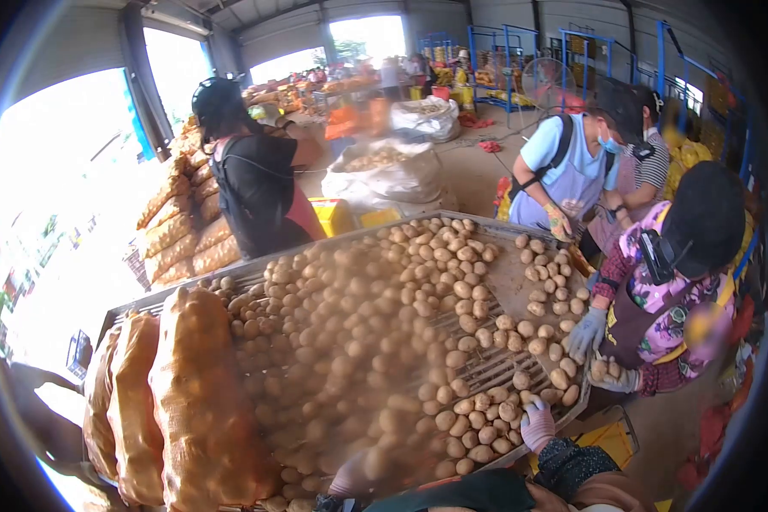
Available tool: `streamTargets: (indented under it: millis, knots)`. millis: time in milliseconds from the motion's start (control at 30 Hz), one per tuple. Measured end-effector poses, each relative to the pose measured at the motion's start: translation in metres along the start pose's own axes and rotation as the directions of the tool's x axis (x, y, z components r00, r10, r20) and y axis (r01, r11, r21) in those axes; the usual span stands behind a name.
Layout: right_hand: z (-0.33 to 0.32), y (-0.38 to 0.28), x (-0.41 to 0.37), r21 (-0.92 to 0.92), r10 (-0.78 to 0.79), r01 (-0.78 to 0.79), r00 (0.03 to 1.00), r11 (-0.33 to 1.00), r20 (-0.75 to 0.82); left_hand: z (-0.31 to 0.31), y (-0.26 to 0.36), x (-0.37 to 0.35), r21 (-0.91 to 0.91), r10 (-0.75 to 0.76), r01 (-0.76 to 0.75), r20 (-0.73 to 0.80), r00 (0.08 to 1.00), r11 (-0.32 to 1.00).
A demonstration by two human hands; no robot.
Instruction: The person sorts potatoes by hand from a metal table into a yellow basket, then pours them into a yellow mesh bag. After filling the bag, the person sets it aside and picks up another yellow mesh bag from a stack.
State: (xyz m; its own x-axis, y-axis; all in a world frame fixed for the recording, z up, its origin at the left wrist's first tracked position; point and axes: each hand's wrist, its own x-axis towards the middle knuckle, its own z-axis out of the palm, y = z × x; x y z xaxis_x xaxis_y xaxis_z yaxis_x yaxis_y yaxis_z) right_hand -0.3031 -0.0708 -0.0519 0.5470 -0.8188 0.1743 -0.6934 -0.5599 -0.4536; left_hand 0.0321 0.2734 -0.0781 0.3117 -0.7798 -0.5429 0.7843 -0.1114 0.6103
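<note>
A large slatted sorting table (pixel 497 372) holds a broad spread of potatoes (pixel 442 254). My right hand (pixel 538 424), in a pale pink glove, rests at the table's near right edge. Its fingers are extended against the potatoes there, with nothing visibly held. At the bottom centre my left hand (pixel 352 476), also gloved, is low over the near potatoes; haze and blur hide its fingers. Full orange mesh sacks (pixel 198 401) lie on the table's left side.
Across the right side, a person in a floral top (pixel 670 320) holds potatoes in a gloved hand; another in light blue (pixel 563 154) bends over the far corner. A person in black (pixel 252 183) stands beyond the table. White bulk bags (pixel 384 183) and stacked sacks (pixel 169 224) stand behind.
</note>
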Motion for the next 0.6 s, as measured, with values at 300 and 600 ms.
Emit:
streamTargets:
  millis: [300, 600]
  knots:
    - [-0.002, -0.004, -0.002, 0.045, 0.050, -0.051, 0.998, 0.998, 0.037, 0.054, 0.037, -0.025, 0.595, 0.193, -0.275, 0.199, 0.961, 0.755]
    - [-0.009, -0.018, -0.004, 0.031, 0.021, -0.022, 0.999, 0.999, 0.033, 0.025, 0.028, -0.016, 0.710, 0.131, -0.199, 0.150, 0.980, 0.675]
